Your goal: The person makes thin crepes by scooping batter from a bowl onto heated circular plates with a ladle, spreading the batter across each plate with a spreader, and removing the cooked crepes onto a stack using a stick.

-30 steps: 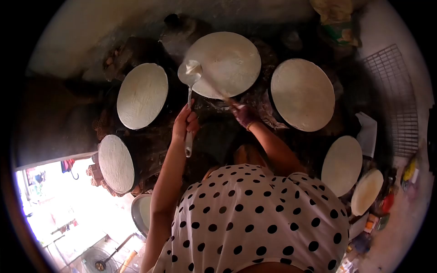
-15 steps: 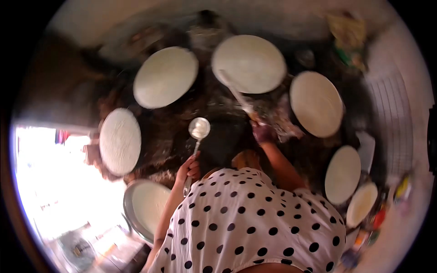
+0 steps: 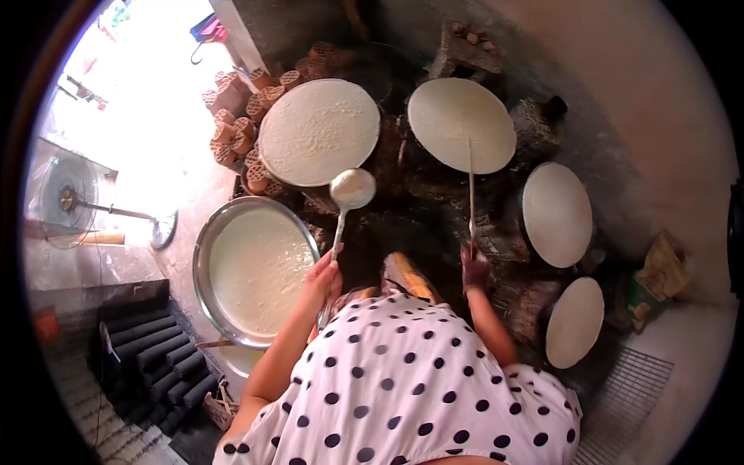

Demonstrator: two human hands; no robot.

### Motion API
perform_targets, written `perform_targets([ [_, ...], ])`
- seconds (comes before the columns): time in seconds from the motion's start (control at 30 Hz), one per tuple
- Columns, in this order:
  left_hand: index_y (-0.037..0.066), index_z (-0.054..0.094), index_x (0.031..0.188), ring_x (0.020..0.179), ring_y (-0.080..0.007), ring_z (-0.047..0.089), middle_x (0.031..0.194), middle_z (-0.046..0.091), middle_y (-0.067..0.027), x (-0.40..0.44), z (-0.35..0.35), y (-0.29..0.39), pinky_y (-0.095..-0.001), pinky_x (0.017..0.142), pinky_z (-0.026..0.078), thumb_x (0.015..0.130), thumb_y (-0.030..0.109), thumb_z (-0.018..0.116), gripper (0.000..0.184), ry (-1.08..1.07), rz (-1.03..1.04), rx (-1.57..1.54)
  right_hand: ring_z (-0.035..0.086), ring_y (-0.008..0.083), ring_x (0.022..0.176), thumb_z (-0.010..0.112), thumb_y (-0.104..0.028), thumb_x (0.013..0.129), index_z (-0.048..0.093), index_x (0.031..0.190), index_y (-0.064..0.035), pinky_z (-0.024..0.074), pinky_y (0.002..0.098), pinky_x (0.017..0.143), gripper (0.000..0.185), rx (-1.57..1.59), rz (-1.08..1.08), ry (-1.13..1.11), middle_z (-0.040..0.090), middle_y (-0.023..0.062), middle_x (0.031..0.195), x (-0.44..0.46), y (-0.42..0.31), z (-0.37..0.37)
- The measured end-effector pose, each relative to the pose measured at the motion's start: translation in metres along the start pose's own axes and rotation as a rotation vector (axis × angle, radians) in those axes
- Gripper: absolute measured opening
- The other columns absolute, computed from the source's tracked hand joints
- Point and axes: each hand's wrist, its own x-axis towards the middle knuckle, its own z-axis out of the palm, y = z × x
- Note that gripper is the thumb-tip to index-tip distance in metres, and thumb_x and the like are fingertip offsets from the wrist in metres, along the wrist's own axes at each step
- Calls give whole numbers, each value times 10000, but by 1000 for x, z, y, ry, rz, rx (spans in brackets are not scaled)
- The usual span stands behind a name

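My left hand (image 3: pixel 324 277) is closed around the handle of a ladle (image 3: pixel 353 188). White batter coats the ladle's bowl, which overlaps the lower edge of the upper left round pan (image 3: pixel 319 132) in my view. In a dark glove, my right hand (image 3: pixel 476 270) grips a long thin stick (image 3: pixel 472 198). The stick's far end lies over the pale sheet on the upper right round pan (image 3: pixel 462 124). Left of my left arm stands a wide metal basin (image 3: pixel 199 267) of white batter.
Two more white-topped round pans (image 3: pixel 556 215) curve down the right side. Perforated clay-coloured briquettes (image 3: pixel 240 132) are heaped by the bright doorway. Black cylinders (image 3: pixel 167 364) lie stacked at lower left, below a standing fan (image 3: pixel 68 200). A wire rack (image 3: pixel 632 395) is at lower right.
My view has turned left, bringing the basin, fan and black cylinders into clearer sight. The stick in my right hand has moved to the neighbouring pan on the left. The ladle stays in my left hand.
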Motion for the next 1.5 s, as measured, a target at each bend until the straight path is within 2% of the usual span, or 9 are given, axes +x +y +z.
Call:
perform_targets([
  [0.1, 133, 373, 1386, 349, -46, 270, 532, 284, 58, 25, -1, 25, -190, 332, 234, 990, 191, 403, 402, -59, -192, -786, 646, 339, 722, 642, -348, 832, 636, 836, 26, 492, 414, 650, 374, -17, 72, 176, 647, 224, 771, 100, -19, 13],
  [0.2, 130, 334, 1418, 358, -38, 274, 544, 297, 56, 1, 30, 47, -187, 331, 231, 994, 164, 381, 429, 104, 164, -18, 629, 389, 752, 605, -423, 830, 624, 824, 31, 491, 439, 659, 454, -25, 104, 287, 629, 253, 772, 207, -59, -16],
  [0.3, 125, 310, 1431, 360, -47, 268, 558, 304, 51, 11, 46, 56, -190, 327, 233, 993, 155, 379, 445, 297, 151, 229, 608, 417, 914, 514, -541, 833, 657, 899, -7, 490, 466, 775, 557, -146, 157, 320, 627, 268, 921, 299, -99, -48],
  [0.5, 143, 304, 1433, 351, -49, 264, 555, 285, 48, 93, 62, 81, -193, 313, 245, 994, 159, 363, 442, 258, -42, -264, 576, 361, 1076, 457, -580, 867, 614, 1166, -169, 476, 466, 880, 532, -516, 39, -37, 599, 170, 1179, 478, -129, -35],
  [0.6, 130, 246, 1449, 324, -46, 273, 556, 297, 46, 110, 74, 91, -196, 296, 248, 987, 168, 366, 479, 207, -35, -341, 589, 387, 1018, 461, -565, 859, 646, 1074, -111, 475, 494, 854, 536, -609, -50, -40, 619, 191, 1101, 544, -131, -5],
  [0.77, 135, 238, 1447, 320, -30, 282, 554, 315, 60, 132, 100, 108, -193, 277, 225, 996, 190, 371, 473, 290, -17, -271, 594, 371, 1013, 466, -559, 864, 623, 1144, -154, 477, 465, 865, 516, -759, -417, -233, 612, 167, 1143, 579, -141, 6],
  [1.0, 122, 283, 1431, 334, -12, 274, 563, 306, 64, 158, 117, 118, -182, 286, 215, 1010, 187, 343, 431, 418, 6, -318, 632, 332, 934, 673, -513, 732, 677, 1067, -123, 483, 427, 821, 514, -559, -221, -404, 672, 154, 994, 579, -157, -21],
  [1.43, 115, 333, 1406, 330, 1, 261, 543, 263, 81, 171, 115, 125, -173, 278, 229, 1014, 193, 341, 400, 307, 16, -228, 652, 236, 791, 714, -255, 779, 685, 1044, -148, 513, 334, 750, 287, 165, -233, -238, 693, 118, 882, 539, -105, -95],
  [1.5, 116, 338, 1403, 331, 1, 261, 543, 263, 82, 171, 111, 122, -172, 280, 233, 1014, 194, 342, 397, 269, 31, -221, 645, 232, 753, 685, -258, 810, 675, 1009, -97, 506, 342, 709, 257, -191, -884, -104, 676, 131, 810, 517, -143, -125],
])
